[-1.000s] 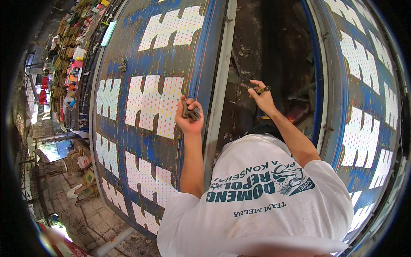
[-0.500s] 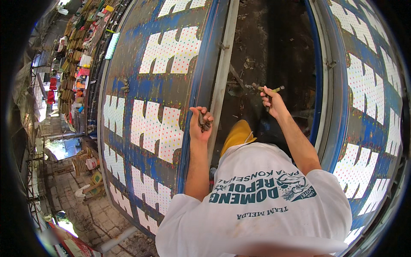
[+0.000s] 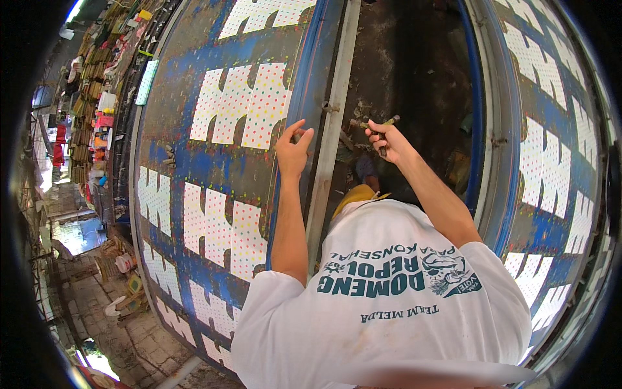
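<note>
My left hand [image 3: 293, 152] is over the near edge of the left table, back of the hand up. Its index finger points forward and its thumb bends in; a dark spot shows between them, but the palm is hidden. Ahead of it, a short metal peg [image 3: 330, 107] sticks out from the pale rail [image 3: 335, 78]. Over the gap between the tables, my right hand [image 3: 387, 141] grips several dirty, stubby metal rods [image 3: 391, 120]. One rod crosses above the fingers, and another end pokes out below. White polka-dotted cut pieces [image 3: 265, 107] lie in rows on the left table.
The right table [image 3: 502, 97] carries more dotted pieces [image 3: 544, 162]. A few small rods [image 3: 170, 155] lie on the left table. Beyond it are stacked wooden frames [image 3: 91, 107] and a brick floor [image 3: 139, 324]. Debris litters the dark ground between the tables.
My left hand has moved forward and turned over, hiding the dark metal pieces seen in it before. My right hand has shifted left with its rods. The view has moved slightly.
</note>
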Demonstrator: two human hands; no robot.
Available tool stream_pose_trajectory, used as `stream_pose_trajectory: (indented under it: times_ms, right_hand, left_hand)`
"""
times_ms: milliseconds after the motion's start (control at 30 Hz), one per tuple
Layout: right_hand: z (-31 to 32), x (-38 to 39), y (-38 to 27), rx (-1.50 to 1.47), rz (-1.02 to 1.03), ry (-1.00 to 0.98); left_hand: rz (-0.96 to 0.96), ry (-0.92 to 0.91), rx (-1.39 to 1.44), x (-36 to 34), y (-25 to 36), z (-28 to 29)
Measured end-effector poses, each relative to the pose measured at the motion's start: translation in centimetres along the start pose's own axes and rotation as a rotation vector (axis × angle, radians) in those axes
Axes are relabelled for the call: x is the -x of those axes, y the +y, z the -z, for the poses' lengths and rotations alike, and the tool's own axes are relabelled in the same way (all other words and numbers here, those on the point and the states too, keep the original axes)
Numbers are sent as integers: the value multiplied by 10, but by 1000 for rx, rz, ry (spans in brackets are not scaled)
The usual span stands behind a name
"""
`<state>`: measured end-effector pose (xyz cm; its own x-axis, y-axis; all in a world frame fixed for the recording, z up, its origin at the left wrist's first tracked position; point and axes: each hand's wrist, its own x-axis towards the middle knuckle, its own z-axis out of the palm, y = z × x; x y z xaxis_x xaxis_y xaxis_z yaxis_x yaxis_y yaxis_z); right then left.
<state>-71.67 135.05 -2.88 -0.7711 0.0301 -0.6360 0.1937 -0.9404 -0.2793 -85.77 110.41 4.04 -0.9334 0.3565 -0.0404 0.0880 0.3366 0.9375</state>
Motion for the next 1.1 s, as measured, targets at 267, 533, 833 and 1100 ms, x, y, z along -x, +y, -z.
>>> stream_pose_trajectory:
  times_ms: [267, 533, 833, 1100]
  right_hand:
    - [-14, -46, -26, -137, -170, -77]
    - [-14, -54, -37, -151, -253, -81]
    - [-8, -56, -41, -157, -278, -83]
    - [-16, -59, -40, -218, -331, -65]
  left_hand:
    - [-152, -174, -165, -59, -4, -38]
    - [-250, -227, -140, -74, -9, -39]
    - [-154, -286, -130, -80, -10, -39]
    - [-141, -260, -26, -78, -9, -45]
